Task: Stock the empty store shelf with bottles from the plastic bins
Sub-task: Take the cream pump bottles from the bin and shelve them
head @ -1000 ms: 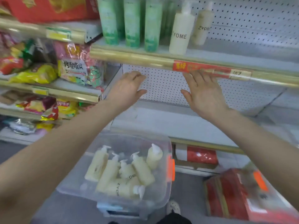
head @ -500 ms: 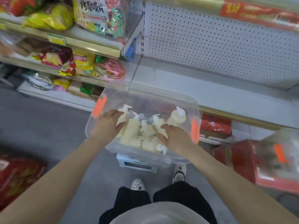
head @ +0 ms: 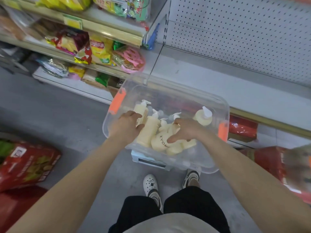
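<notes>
A clear plastic bin [head: 170,89] with orange latches stands on a small stool in front of the empty white shelf [head: 218,78]. Several cream pump bottles [head: 149,132] lie in it, and one more bottle [head: 202,118] stands apart at the right. My left hand [head: 127,126] is inside the bin at the left, its fingers and thumb curled round the leftmost bottle [head: 140,111]. At the middle of the pile my right hand [head: 189,132] grips the bottle marked ZYOME [head: 161,142], thumb on its side.
Snack bags [head: 99,49] fill the shelves to the left. A red carton [head: 27,163] lies on the floor at the left, and red boxes [head: 272,163] stand at the right beside another bin. My feet [head: 151,184] are just behind the stool.
Both hands came down from the upper shelf edge into the bin. In the last half second they closed further round bottles, and the view tilted down.
</notes>
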`<state>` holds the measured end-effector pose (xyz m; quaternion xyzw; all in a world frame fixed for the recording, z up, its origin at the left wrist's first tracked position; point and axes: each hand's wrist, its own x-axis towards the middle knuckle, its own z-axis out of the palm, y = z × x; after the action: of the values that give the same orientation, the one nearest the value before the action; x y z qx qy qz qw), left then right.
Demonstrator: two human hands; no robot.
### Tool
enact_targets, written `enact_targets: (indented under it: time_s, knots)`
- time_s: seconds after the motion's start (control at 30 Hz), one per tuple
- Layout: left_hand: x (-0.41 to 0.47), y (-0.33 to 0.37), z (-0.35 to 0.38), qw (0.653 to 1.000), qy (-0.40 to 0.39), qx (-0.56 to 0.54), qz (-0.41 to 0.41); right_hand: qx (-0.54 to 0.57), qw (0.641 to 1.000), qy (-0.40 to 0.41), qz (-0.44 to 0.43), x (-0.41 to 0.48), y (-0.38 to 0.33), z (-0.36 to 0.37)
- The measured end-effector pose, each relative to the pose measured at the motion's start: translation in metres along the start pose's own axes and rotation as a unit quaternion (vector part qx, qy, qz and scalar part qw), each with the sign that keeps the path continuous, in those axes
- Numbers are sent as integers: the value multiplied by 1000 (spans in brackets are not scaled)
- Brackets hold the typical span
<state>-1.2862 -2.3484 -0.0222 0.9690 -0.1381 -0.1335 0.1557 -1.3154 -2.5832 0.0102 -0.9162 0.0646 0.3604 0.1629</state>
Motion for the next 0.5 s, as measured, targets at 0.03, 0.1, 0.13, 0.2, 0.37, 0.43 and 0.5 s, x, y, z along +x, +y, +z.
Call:
enact_targets:
  time_s: [0.03,0.1,0.13,0.2,0.37,0.43,0.5]
  knots:
    - [0,0,0,1000,-5,3,-4,-5,1000,-6,-3,4,-4,-11]
    - [2,0,1,1000,-21,6,-14,19,999,-35,3,15,-9,-28]
    - [2,-1,2,999,-32,8,-17,32,999,-41,7,20,-11,-35]
    - [6,-2,4,997,-70,17,-33,71,997,-17,7,30,-12,-45]
    - [26,-2,10,984,-153,67,-62,365,922,132,16,58,-14,-17]
    - [36,-1,15,982,-163,69,-64,410,892,190,30,70,-20,5]
    - [43,-1,24,978,-183,68,-69,407,890,195,57,77,-31,27]
